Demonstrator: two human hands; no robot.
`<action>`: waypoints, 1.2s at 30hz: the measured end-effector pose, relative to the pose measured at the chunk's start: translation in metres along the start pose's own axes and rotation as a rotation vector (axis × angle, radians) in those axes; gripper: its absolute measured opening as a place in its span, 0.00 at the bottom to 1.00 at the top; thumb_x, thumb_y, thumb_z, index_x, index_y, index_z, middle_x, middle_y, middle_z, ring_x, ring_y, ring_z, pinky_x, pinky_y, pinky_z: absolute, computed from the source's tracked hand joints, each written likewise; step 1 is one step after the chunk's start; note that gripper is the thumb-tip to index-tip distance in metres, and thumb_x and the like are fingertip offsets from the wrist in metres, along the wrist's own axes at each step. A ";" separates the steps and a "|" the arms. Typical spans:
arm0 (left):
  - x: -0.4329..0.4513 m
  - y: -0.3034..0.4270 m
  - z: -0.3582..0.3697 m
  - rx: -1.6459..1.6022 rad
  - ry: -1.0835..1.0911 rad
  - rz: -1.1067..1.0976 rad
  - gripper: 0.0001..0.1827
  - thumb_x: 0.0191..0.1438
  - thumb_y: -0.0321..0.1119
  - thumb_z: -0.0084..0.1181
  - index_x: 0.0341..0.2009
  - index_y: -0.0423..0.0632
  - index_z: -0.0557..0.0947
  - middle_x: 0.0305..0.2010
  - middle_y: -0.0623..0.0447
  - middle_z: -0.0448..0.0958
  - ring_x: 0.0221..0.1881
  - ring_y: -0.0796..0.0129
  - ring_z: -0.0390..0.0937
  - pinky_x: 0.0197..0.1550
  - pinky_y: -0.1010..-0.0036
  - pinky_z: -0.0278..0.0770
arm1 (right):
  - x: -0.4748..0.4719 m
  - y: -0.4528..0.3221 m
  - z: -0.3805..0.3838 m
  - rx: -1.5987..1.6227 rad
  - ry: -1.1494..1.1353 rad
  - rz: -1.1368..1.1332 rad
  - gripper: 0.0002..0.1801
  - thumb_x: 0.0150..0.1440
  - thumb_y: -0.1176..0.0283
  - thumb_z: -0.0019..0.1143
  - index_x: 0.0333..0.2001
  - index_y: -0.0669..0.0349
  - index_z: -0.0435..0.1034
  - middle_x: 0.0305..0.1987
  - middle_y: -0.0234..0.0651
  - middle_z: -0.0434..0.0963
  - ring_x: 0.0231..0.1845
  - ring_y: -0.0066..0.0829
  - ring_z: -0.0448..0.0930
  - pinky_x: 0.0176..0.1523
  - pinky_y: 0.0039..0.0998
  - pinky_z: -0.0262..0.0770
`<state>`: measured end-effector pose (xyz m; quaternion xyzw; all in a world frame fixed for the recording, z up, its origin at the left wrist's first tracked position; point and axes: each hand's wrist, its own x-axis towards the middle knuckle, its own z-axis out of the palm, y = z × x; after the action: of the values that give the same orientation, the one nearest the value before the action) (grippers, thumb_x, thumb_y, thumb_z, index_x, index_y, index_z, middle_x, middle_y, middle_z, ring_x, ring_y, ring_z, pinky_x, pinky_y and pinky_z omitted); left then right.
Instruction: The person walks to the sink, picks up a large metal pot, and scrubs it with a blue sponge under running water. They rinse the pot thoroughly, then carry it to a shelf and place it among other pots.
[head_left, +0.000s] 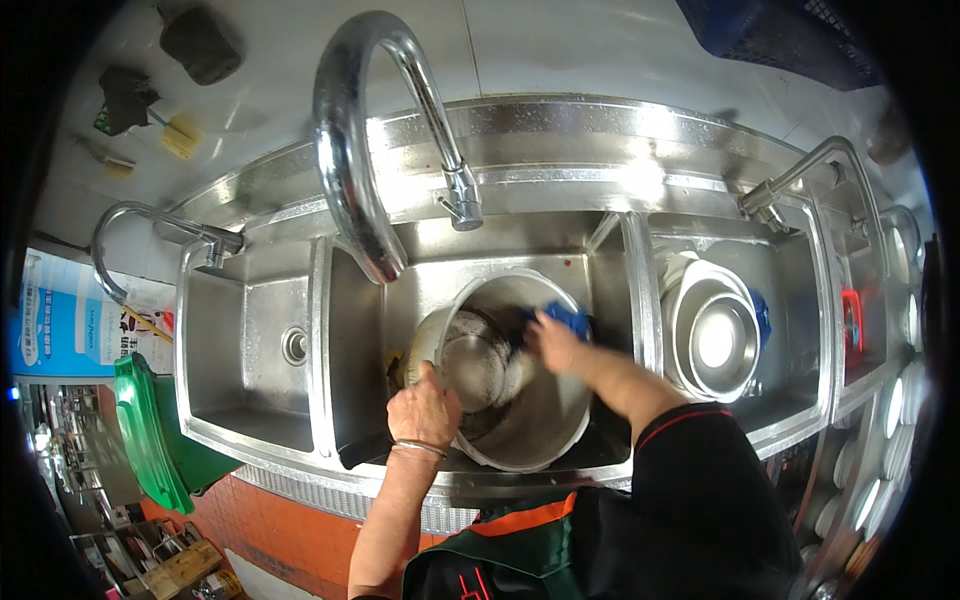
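Observation:
A large, deep metal pot (551, 424) leans tilted in the middle sink basin (360, 315), its mouth facing me. Dark, scorched-looking residue marks the lower inner wall around its bottom. My left hand (424, 409) grips the pot's near-left rim, thumb over the edge. Over the pot's right side, my right hand (555, 343) is blurred. It holds a blue cloth or scrubber (568, 319) against the upper right inner wall; part of a dark item beside its fingers is too blurred to name.
A tall chrome faucet (341, 135) arches over the middle basin's left part. Nested pale and metal bowls (684, 367) sit in the right basin, with another faucet (795, 172) behind. Left are a basin with a drain (295, 346) and a green bin (139, 435).

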<state>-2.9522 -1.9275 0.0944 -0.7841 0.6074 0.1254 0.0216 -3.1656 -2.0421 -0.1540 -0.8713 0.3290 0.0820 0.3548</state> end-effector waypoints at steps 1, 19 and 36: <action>-0.003 -0.009 0.002 0.012 0.008 -0.035 0.18 0.47 0.38 0.53 0.39 0.39 0.71 0.22 0.40 0.78 0.26 0.48 0.79 0.31 0.59 0.78 | -0.016 -0.049 0.008 -0.260 -0.169 0.029 0.24 0.56 0.57 0.44 0.55 0.51 0.68 0.60 0.41 0.70 0.66 0.40 0.62 0.68 0.44 0.51; -0.004 -0.103 0.087 -0.508 0.081 -0.320 0.23 0.40 0.37 0.55 0.44 0.44 0.77 0.34 0.36 0.79 0.39 0.39 0.76 0.43 0.54 0.74 | 0.021 -0.154 -0.226 1.351 0.559 -0.156 0.41 0.42 0.78 0.52 0.64 0.60 0.56 0.27 0.27 0.70 0.28 0.19 0.69 0.36 0.21 0.67; -0.010 -0.084 0.078 -0.353 0.079 -0.266 0.23 0.45 0.37 0.53 0.45 0.37 0.74 0.30 0.34 0.78 0.36 0.39 0.77 0.41 0.52 0.74 | 0.028 -0.094 -0.088 -0.315 0.307 -0.401 0.23 0.43 0.66 0.62 0.46 0.45 0.70 0.39 0.32 0.69 0.52 0.31 0.71 0.54 0.33 0.63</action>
<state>-2.8876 -1.8817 0.0114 -0.8533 0.4674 0.1951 -0.1234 -3.0927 -2.0655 -0.0465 -0.9654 0.1834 -0.0723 0.1705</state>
